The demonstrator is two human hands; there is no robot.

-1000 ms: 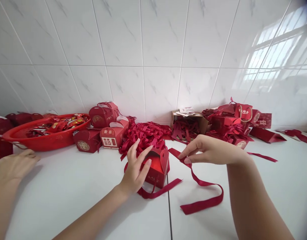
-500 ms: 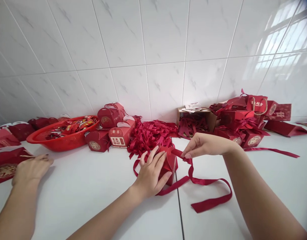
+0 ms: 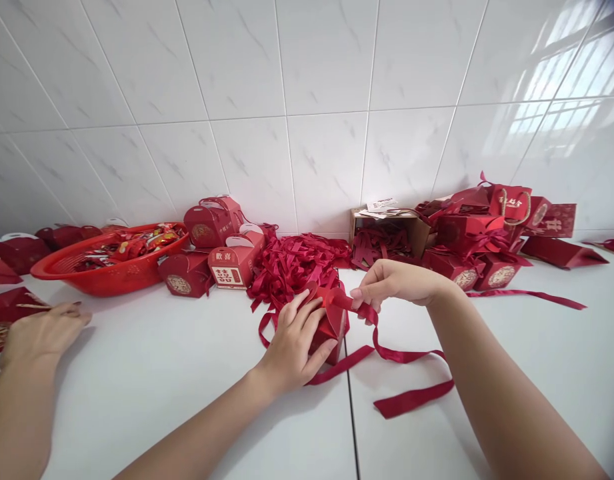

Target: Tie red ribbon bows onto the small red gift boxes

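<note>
A red gift box (image 3: pixel 338 347) with petal-like top flaps stands on the white table in front of me. My left hand (image 3: pixel 297 337) grips it, fingers across the top and thumb against the near side. Between thumb and fingertips, my right hand (image 3: pixel 394 290) pinches a dark red ribbon (image 3: pixel 409 355) close to the flaps. One ribbon length trails off to the right under my right forearm. Another piece lies along the box's near side, and a loop shows at its left. My left hand hides part of the box.
Behind the box lies a heap of red ribbons (image 3: pixel 307 257). Red boxes (image 3: pixel 234 263) and a red basket of sweets (image 3: pixel 99 283) stand left; a cardboard box (image 3: pixel 415 237) and piled boxes (image 3: pixel 467 233) stand right. Another person's hand (image 3: pixel 47 333) touches a box at far left.
My right hand has drawn slightly nearer the box with the ribbon in its pinch. My left hand stays on the box. The view has shifted a little.
</note>
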